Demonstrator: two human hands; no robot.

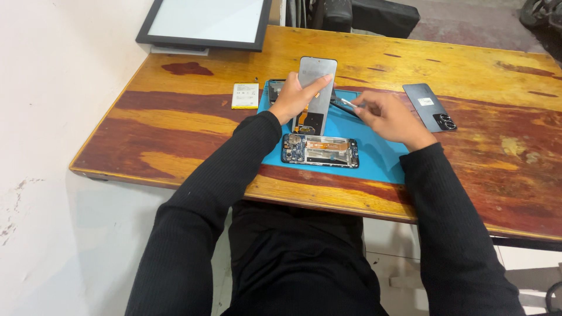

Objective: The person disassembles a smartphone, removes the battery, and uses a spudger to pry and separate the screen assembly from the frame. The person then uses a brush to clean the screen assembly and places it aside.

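On the wooden table (175,117) the work sits near the front edge, over a blue mat (380,158) whose near border runs just short of the table's lip. Plenty of bare wood opens out to the right and toward the far side, and a fair stretch lies free on the left as well. Beyond the left edge the floor falls away pale and unobstructed.

Around the mat now: a pale battery (244,95) lies flat just off its left border, a dark back cover (430,106) with camera rings rests well apart to the right, and a framed white panel (205,22) sits at the far left corner. An opened phone frame (319,150) lies flat across the mat's near part, directly below both hands, circuit side up. A dark piece peeks out behind the raised screen at the mat's far left corner, too hidden to make out.

And the grip: left hand (293,99) wraps the phone screen panel (316,93), thumb across its face, holding it tilted up off the mat with its lower end close to the mat. Right hand (389,117) is closed, fingers pinched on tweezers (346,104), their thin tip aimed at the panel's right edge, just beside it; whether the tip touches cannot be told
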